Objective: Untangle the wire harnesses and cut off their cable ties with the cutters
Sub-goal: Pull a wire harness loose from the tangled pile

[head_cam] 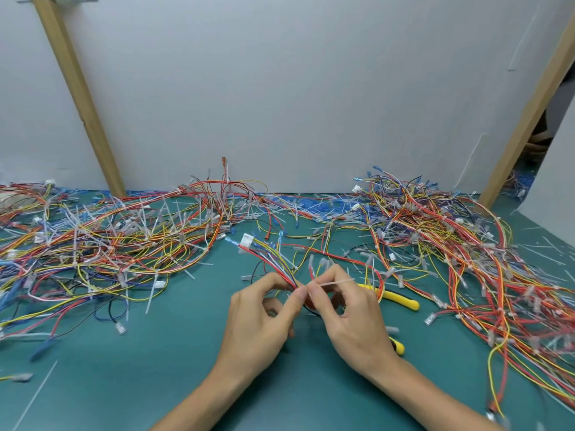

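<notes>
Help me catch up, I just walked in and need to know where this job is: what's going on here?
A person works over a green mat. The left hand pinches the wires of one harness, and the right hand pinches a white cable tie on it. The yellow-handled cutters lie on the mat beyond the right hand, not held. A tangled heap lies to the left and another heap to the right.

Matt green mat [155,368]; on it glossy plastic-sheathed wires [109,244], yellow glossy cutter handles [399,298]; behind it bare wood posts [74,88].
</notes>
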The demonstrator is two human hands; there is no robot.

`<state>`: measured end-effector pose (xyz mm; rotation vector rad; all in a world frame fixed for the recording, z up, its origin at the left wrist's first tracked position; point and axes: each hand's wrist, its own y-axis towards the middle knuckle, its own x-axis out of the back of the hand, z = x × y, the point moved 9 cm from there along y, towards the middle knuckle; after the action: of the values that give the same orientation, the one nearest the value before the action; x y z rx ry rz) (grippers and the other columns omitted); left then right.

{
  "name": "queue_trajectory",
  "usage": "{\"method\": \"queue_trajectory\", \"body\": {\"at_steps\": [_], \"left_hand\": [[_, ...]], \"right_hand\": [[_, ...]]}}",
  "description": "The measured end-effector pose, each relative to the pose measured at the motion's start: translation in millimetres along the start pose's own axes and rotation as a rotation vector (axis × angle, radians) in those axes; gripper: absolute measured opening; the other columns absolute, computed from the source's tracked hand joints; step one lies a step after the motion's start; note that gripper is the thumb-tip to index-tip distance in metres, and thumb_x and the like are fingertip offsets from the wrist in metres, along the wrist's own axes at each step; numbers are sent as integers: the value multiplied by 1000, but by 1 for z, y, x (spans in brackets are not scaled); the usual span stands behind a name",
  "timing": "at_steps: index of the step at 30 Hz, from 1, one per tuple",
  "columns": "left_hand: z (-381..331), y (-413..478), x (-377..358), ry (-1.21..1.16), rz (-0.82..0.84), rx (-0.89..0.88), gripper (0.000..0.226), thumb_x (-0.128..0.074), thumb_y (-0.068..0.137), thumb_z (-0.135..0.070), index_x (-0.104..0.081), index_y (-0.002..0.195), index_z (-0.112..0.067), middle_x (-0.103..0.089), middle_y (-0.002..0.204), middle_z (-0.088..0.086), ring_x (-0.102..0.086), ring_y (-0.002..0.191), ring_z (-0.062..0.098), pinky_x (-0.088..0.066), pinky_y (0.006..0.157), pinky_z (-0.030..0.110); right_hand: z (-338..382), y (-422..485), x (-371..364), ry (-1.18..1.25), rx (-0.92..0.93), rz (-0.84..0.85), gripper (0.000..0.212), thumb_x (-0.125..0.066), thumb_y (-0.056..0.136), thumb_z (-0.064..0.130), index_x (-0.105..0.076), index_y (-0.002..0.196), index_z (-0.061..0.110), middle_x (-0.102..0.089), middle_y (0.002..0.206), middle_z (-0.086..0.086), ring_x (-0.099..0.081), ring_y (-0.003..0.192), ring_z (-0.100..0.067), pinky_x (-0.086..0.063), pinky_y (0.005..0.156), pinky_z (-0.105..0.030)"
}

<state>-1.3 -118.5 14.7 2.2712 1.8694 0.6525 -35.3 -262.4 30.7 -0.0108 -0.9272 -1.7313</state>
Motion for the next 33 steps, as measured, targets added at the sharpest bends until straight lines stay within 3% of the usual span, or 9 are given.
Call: {"method": "queue_trajectory", "body": {"at_steps": [4, 7, 11, 14, 18, 21, 27, 30, 33], "left_hand": [[-11, 2, 1, 148, -18, -85, 11, -65, 85, -40, -62, 81, -30, -62, 57, -19, -53, 41, 5, -40, 48, 17], [-13, 3, -1, 200, -24, -115, 11, -63, 85, -39, -58, 81, -31, -61, 55, -16, -56, 43, 6, -40, 49, 17], [-12, 8, -2, 247, -44, -150, 12, -62, 85, -42, -57, 83, -31, -60, 53, -6, -59, 48, 9, -47, 53, 26], [-15, 8, 2, 254, -56, -194, 13, -67, 90, -41, -59, 84, -32, -66, 71, -15, -61, 53, 8, -43, 54, 22], [-21, 7, 7, 222, -32, -276, 25, -76, 87, -35, -59, 105, -33, -65, 105, -17, -63, 70, 13, -40, 65, 11], [-24, 10, 17, 256, -113, -320, 43, -75, 84, -37, -49, 118, -30, -57, 114, -15, -57, 90, 14, -38, 81, 15], [-16, 15, 30, 273, -150, -292, 62, -72, 85, -38, -38, 137, -34, -46, 131, -21, -55, 116, 13, -46, 98, 41], [-9, 17, 28, 233, -69, -232, 70, -71, 90, -36, -31, 148, -36, -48, 140, -21, -51, 128, 11, -43, 106, 42], [-15, 16, 28, 242, -23, -266, 68, -64, 95, -37, -28, 152, -39, -46, 146, -21, -44, 137, 7, -37, 112, 42]], "right_hand": [[5, -2, -3, -73, 39, -2, 18, -54, 99, 35, -58, 87, 22, -59, 81, 27, -56, 57, -5, -33, 55, -8], [4, -3, -3, -96, 38, -4, 17, -54, 100, 32, -59, 89, 20, -58, 83, 28, -51, 53, -4, -30, 55, -7], [4, -1, -1, -83, 28, -30, 13, -54, 100, 29, -57, 90, 21, -60, 84, 27, -53, 54, -7, -32, 53, -9], [1, 1, 1, -37, -7, -41, 13, -54, 100, 30, -55, 90, 22, -64, 82, 23, -60, 58, -11, -43, 53, -19], [-11, 2, 6, 235, -156, -65, 13, -51, 104, 24, -49, 91, 23, -72, 75, -1, -65, 57, -11, -47, 52, -23], [-16, 7, 8, 489, -292, -65, 13, -46, 106, 21, -46, 94, 17, -71, 72, -13, -65, 58, -22, -45, 48, -26], [20, 39, 27, 818, -451, -88, 14, -57, 97, 30, -59, 88, 19, -65, 67, -3, -57, 58, -15, -39, 50, -20], [61, 65, 33, 943, -429, -14, 14, -62, 90, 29, -65, 89, 16, -57, 61, 3, -51, 54, -7, -38, 47, -14], [100, 87, 35, 1122, -424, 98, 24, -58, 91, 26, -68, 103, 8, -46, 63, 6, -44, 52, -3, -30, 44, -11]]}}
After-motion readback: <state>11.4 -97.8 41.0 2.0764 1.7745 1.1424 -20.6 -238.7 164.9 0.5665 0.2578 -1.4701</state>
